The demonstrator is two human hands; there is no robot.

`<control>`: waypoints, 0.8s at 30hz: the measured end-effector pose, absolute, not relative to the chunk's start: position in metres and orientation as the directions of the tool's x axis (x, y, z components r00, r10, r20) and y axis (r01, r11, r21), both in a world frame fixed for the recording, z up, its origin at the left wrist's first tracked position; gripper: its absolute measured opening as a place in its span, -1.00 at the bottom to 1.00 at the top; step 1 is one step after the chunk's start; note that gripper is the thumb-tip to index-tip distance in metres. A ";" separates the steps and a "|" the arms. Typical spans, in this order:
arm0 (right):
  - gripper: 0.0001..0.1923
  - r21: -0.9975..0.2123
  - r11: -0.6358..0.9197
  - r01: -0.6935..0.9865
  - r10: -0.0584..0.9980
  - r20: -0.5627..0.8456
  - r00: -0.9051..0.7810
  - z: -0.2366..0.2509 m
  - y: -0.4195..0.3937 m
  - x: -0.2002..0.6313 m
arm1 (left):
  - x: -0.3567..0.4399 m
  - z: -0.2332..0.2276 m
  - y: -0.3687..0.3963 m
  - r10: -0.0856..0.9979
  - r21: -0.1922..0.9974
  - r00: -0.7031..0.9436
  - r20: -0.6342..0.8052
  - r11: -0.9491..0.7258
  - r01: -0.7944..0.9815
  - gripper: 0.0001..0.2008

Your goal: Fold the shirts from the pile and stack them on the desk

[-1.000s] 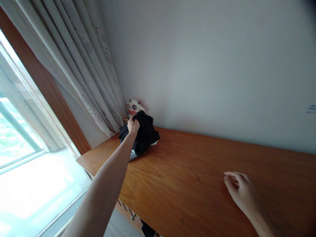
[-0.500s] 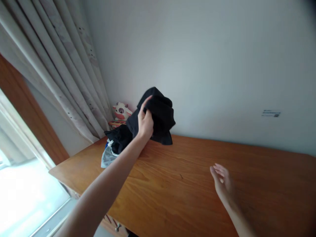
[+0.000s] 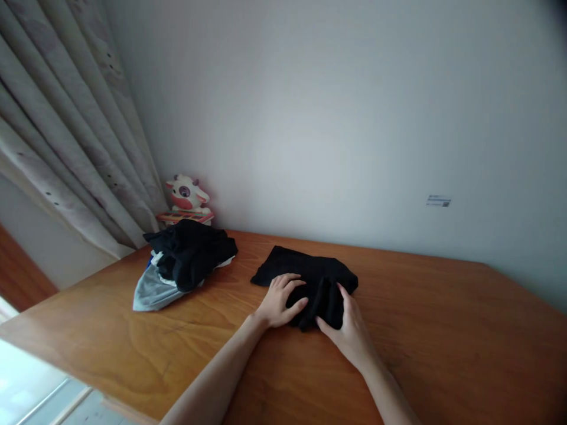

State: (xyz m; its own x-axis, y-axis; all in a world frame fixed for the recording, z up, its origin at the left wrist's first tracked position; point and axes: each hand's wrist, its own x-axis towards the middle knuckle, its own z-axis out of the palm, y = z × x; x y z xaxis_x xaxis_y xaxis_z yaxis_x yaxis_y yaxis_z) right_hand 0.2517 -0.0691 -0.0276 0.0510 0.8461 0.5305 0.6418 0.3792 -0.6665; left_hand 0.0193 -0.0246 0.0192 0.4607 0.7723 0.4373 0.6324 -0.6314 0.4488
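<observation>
I have both hands down on the crumpled black cloth garment (image 3: 310,277), which lies on the brown wooden desk (image 3: 443,330) near the wall; my left hand (image 3: 279,300) rests flat on its near left part, fingers spread and not clenched, palm pressing the fabric rather than pinching it; my right hand (image 3: 348,327) sits just right of the left, its fingers curled over the garment's near edge, though I cannot tell whether they actually grip a fold or only press on it; the two hands are close together without touching; well to the left of my left hand, and apart from the garment, sits a loose heap of dark and pale grey clothes (image 3: 179,265) on the same desk; beyond that heap, against the wall, stands a small white and pink cow-shaped plush toy (image 3: 186,195); further left of it hang the pale patterned curtains (image 3: 66,130); the plain white wall (image 3: 354,118) rises behind everything.
</observation>
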 end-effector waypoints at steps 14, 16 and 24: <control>-0.44 -0.944 0.208 0.258 0.918 0.279 0.283 -0.015 -0.059 0.274 | 0.012 0.013 -0.032 0.713 0.389 0.645 0.273 -0.696 0.604 -0.08; -0.43 -0.974 0.209 0.084 0.927 0.225 0.301 -0.012 -0.059 0.272 | 0.012 0.014 -0.033 0.737 0.482 0.600 0.313 -0.667 0.568 -0.37; -0.54 -0.899 0.273 -0.342 0.826 0.037 0.562 0.002 -0.060 0.279 | 0.012 0.027 -0.028 0.993 0.981 0.119 0.018 0.006 -0.192 -0.62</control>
State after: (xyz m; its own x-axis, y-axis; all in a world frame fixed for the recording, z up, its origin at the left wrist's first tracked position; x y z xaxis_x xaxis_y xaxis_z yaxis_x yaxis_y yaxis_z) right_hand 0.2793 -0.0600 0.0021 0.5620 0.8263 0.0373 -0.3421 0.2733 -0.8990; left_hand 0.0120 -0.0278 0.0270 0.1188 0.9928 0.0177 -0.1924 0.0055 0.9813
